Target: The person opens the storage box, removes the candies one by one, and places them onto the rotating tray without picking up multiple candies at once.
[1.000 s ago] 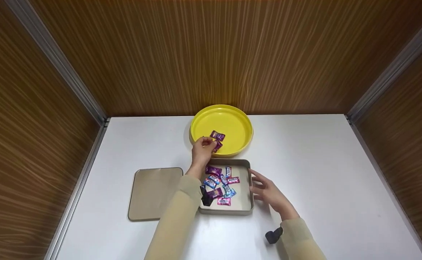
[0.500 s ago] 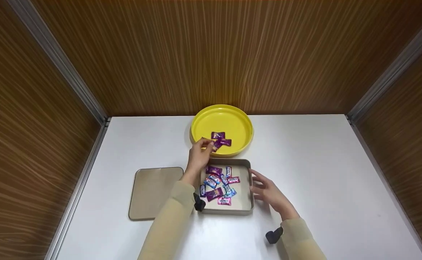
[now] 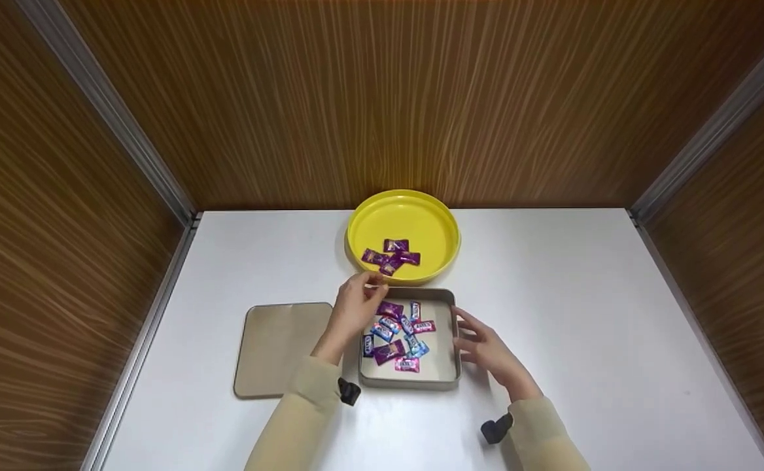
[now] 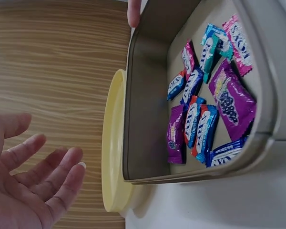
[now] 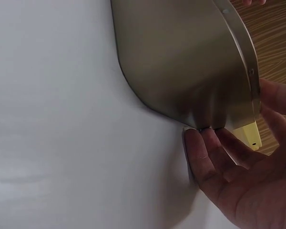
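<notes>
My left hand (image 3: pixel 354 307) hovers over the tin box's back left corner, just in front of the yellow tray (image 3: pixel 434 229). Its fingers are spread and loosely bent with nothing between them, as the left wrist view shows. Several purple-wrapped candies (image 3: pixel 396 245) lie in the tray's front part. The open tin box (image 3: pixel 444 353) holds several small candies (image 4: pixel 193 123) in blue, pink and teal wrappers, plus larger purple candies (image 4: pixel 232 98). With fairly straight fingers, my right hand (image 3: pixel 490 350) touches the box's right outer wall; in the right wrist view the fingertips (image 5: pixel 195 140) meet its lower edge.
The tin's flat lid (image 3: pixel 277 353) lies on the white table (image 3: pixel 552 275) left of the box. Wood-grain panels (image 3: pixel 408 98) stand at the back and on both sides. The yellow tray sits close to the back panel.
My left hand has let go of purple candies in the yellow tray and drawn back toward the box. More purple candies now show in the tray. The right hand stays in place.
</notes>
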Demonstrator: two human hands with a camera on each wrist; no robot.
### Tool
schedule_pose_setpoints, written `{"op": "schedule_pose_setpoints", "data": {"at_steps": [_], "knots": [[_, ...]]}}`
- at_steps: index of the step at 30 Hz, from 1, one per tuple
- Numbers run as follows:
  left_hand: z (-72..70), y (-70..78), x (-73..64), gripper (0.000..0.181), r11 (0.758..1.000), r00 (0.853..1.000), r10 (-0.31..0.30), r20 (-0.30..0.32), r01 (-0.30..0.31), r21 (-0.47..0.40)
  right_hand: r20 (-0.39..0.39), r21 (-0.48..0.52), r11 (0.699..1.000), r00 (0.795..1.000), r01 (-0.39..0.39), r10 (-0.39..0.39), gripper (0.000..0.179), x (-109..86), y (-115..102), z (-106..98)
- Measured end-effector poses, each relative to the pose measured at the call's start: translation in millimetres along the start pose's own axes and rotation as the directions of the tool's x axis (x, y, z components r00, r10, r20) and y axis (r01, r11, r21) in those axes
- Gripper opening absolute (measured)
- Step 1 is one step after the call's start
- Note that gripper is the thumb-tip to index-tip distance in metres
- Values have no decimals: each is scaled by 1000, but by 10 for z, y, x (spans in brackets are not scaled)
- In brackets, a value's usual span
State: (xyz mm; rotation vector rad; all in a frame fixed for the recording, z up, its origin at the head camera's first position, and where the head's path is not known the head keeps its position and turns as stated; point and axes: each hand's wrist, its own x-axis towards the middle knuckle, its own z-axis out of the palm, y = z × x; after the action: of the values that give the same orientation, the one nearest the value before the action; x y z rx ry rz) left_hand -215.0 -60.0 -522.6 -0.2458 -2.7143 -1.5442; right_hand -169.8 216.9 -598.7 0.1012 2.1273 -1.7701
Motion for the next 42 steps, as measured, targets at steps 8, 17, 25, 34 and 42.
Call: {"op": "schedule_pose_setpoints", "data": {"at_steps": [8, 17, 25, 34, 42], "knots": [[153, -21, -174, 29, 994, 993, 45, 108, -55, 94, -18, -33, 999, 1000, 18, -18, 52, -13, -15, 5], [322, -64, -282, 34, 979, 984, 13, 175, -47, 196, -31, -56, 998, 1000, 4, -6, 49, -5, -39, 15], [414, -130, -354, 34, 939, 979, 63, 193, -124, 322, -30, -63, 998, 999, 15, -17, 50, -10, -47, -4], [509, -164, -482, 37, 889, 959, 104, 264, -209, 408, -52, -65, 996, 997, 54, -57, 53, -28, -66, 40], [563, -154, -534, 35, 802, 956, 95, 276, -238, 548, -67, -69, 997, 997, 44, -49, 57, -14, -50, 54]]}}
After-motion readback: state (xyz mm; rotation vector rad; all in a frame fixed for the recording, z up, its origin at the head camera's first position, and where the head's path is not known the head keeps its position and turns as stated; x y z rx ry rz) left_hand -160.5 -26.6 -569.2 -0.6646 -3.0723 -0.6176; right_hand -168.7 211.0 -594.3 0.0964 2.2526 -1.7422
